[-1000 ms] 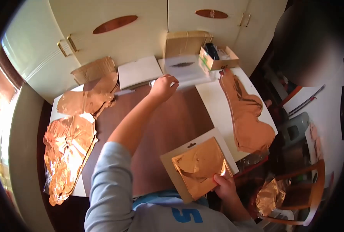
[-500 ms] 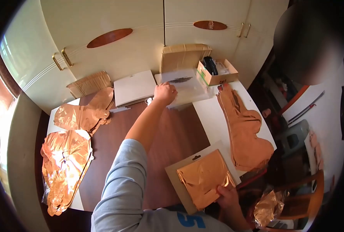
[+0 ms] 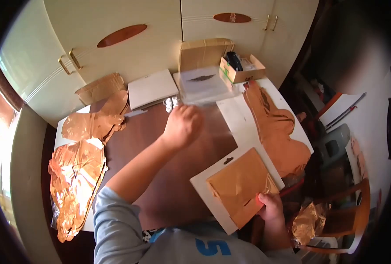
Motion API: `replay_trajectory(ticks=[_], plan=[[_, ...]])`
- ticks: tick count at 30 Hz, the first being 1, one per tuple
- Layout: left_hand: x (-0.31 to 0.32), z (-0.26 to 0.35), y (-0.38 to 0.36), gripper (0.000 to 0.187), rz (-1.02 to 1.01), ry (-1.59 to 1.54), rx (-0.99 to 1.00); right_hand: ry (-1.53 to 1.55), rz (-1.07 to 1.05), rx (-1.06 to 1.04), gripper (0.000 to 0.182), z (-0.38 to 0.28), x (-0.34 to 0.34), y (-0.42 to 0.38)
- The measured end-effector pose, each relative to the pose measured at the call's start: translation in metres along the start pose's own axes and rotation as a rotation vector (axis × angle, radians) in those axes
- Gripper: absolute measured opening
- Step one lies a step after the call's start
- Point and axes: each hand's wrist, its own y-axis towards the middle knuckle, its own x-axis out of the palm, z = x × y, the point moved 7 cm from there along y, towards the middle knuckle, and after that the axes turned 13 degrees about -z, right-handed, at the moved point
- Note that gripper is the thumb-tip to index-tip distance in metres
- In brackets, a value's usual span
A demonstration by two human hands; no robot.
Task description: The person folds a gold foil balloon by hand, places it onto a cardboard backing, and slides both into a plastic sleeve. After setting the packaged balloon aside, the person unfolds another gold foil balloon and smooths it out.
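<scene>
My right hand (image 3: 271,207) grips the lower right edge of a white backing card (image 3: 206,185) with a hanging slot, thumb on top. A folded copper-coloured foil balloon (image 3: 241,187) lies flat against the card. Above the middle of the brown table (image 3: 160,176), my left hand (image 3: 185,125) is closed with its back towards me; whatever its fingers may hold is hidden. Just beyond it lie small white coils (image 3: 170,104) and a stack of clear plastic bags (image 3: 206,88) with dark printing.
Flat copper foil balloons (image 3: 79,180) cover the left edge, and more foil balloons (image 3: 276,136) lie at right. At the back stand a white card stack (image 3: 151,90) and an open cardboard box (image 3: 243,70). Crumpled foil (image 3: 309,222) sits by a wooden chair (image 3: 358,215).
My left hand has drawn back from the plastic bags towards me, uncovering the white coils. The card with the folded balloon, held in my right hand, has shifted slightly right and up.
</scene>
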Motion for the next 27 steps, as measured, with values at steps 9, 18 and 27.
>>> replay_trajectory(ticks=[9, 18, 27], plan=[[-0.035, 0.095, -0.171, 0.012, -0.312, -0.148, -0.196, -0.044, -0.327, 0.527, 0.018, 0.086, 0.042, -0.030], [-0.056, 0.104, -0.207, 0.011, -0.282, -0.186, -0.219, -0.099, -0.448, 0.581, 0.019, 0.116, 0.066, -0.043], [-0.065, 0.109, -0.214, 0.010, -0.306, -0.370, -0.111, -0.110, -0.268, 0.311, 0.026, 0.099, 0.058, -0.039]])
